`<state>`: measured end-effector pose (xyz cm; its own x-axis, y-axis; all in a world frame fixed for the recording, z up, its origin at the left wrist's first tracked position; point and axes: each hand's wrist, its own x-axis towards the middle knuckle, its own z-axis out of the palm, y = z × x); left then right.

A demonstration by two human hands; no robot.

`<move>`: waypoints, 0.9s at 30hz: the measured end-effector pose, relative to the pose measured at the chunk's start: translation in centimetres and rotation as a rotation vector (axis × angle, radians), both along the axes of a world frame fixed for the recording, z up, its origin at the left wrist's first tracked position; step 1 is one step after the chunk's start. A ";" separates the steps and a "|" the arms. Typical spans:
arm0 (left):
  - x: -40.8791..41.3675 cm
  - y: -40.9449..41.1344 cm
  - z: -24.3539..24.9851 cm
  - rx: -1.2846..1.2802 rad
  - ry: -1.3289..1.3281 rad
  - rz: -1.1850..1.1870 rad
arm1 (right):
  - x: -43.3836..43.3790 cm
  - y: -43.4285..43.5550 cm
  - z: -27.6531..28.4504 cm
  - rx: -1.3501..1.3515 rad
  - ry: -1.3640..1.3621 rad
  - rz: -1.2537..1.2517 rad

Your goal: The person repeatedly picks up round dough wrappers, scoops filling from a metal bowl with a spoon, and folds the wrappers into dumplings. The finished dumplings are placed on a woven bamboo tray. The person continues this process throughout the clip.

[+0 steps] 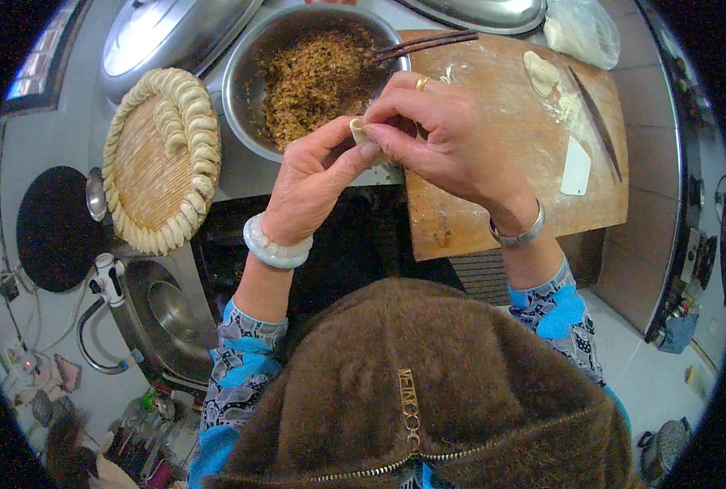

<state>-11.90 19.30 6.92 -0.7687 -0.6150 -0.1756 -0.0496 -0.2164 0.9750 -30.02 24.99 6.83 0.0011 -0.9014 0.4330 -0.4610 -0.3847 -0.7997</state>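
Note:
Both hands meet over the lower right rim of a steel bowl of chopped filling. My left hand holds a small folded dumpling between thumb and fingers. The thumb and index finger of my right hand pinch the edge of that same dumpling; its underside is hidden by the fingers. Dark chopsticks lean on the bowl's right rim. To the left, a round ridged tray carries a ring of shaped dumplings, with a shorter row inside.
A floured wooden board at the right bears dough pieces, a dark thin-bladed tool and a white scraper. Metal lids and a plastic bag lie at the back. A sink is at lower left.

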 end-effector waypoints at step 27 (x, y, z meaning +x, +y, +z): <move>1.1 3.5 0.8 0.361 0.152 0.082 | -0.4 6.5 0.9 0.304 -0.328 -0.008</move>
